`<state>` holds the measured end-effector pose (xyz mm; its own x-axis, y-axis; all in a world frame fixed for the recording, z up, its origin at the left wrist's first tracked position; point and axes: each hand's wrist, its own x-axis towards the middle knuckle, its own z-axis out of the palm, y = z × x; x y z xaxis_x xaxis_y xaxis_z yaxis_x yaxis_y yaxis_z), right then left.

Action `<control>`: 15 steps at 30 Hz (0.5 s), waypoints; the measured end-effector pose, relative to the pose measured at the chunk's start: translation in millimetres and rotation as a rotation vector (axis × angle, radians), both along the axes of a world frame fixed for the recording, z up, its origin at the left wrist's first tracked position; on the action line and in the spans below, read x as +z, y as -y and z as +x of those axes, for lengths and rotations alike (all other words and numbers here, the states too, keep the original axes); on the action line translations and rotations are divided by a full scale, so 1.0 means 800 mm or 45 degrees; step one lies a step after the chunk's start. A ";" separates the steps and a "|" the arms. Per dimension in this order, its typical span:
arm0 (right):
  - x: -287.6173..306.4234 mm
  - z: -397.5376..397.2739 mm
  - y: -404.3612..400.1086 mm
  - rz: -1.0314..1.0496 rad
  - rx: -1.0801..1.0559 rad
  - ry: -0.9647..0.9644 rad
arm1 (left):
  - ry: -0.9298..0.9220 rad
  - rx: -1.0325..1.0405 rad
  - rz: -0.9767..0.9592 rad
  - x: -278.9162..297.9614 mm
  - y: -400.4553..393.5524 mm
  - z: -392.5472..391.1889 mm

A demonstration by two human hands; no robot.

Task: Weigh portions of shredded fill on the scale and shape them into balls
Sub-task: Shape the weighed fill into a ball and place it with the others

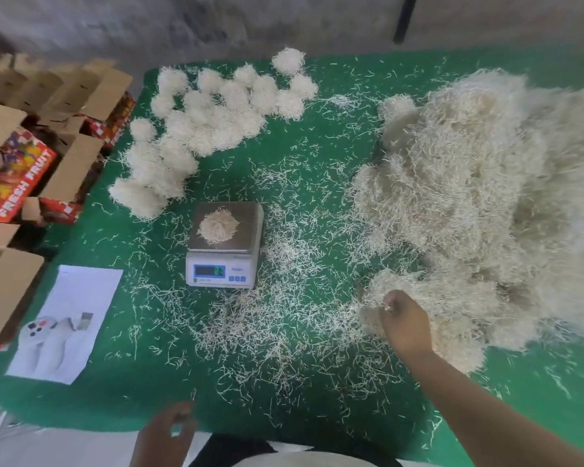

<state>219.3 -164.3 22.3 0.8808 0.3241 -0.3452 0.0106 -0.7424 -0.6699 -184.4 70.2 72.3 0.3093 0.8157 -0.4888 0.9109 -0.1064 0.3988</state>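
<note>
Head view: right hand pinches shredded fill; left hand loosely open.

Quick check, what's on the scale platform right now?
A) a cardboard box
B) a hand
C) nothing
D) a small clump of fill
D: a small clump of fill sits on the scale; the right hand is off at the big pile.

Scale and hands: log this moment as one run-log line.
scale: portion on pan | right hand: pinching fill at loose pile | left hand: near table edge, empty | finished balls: far left
</note>
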 end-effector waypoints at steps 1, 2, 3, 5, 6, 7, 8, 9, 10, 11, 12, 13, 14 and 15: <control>0.010 -0.014 -0.007 0.039 0.015 0.012 | 0.063 -0.044 -0.011 0.004 -0.005 0.020; 0.021 -0.028 -0.016 0.081 0.020 0.016 | 0.118 -0.114 -0.062 0.011 -0.009 0.041; 0.031 -0.044 -0.026 0.130 0.023 0.007 | 0.165 -0.158 -0.135 0.017 -0.015 0.061; 0.051 -0.080 -0.046 0.214 0.063 -0.022 | 0.204 -0.272 -0.306 0.028 -0.030 0.093; 0.061 -0.100 -0.057 0.241 0.101 -0.012 | 0.269 -0.262 -0.458 0.035 -0.035 0.108; 0.070 -0.118 -0.068 0.270 0.146 0.010 | 0.376 -0.192 -0.659 0.040 -0.041 0.123; 0.078 -0.137 -0.080 0.314 0.190 0.042 | 0.488 -0.117 -0.875 0.047 -0.046 0.137; 0.086 -0.156 -0.093 0.359 0.248 0.075 | 0.602 -0.048 -1.066 0.051 -0.052 0.150; 0.094 -0.174 -0.107 0.396 0.321 0.097 | 0.687 0.013 -1.205 0.055 -0.057 0.162; 0.101 -0.192 -0.123 0.417 0.401 0.101 | 0.747 0.067 -1.310 0.058 -0.062 0.171; 0.107 -0.210 -0.141 0.418 0.478 0.096 | 0.768 0.101 -1.381 0.062 -0.068 0.176; 0.111 -0.227 -0.157 0.401 0.552 0.098 | 0.770 0.106 -1.435 0.063 -0.073 0.177; 0.114 -0.243 -0.173 0.392 0.610 0.103 | 0.761 0.078 -1.460 0.063 -0.081 0.174; 0.117 -0.256 -0.185 0.385 0.639 0.096 | 0.756 0.066 -1.462 0.062 -0.089 0.170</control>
<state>14.2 -16.0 115.9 0.6125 0.7820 -0.1151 0.3669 -0.4103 -0.8349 -48.7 141.6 122.0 0.6998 0.0406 -0.7132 0.5569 0.5942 0.5803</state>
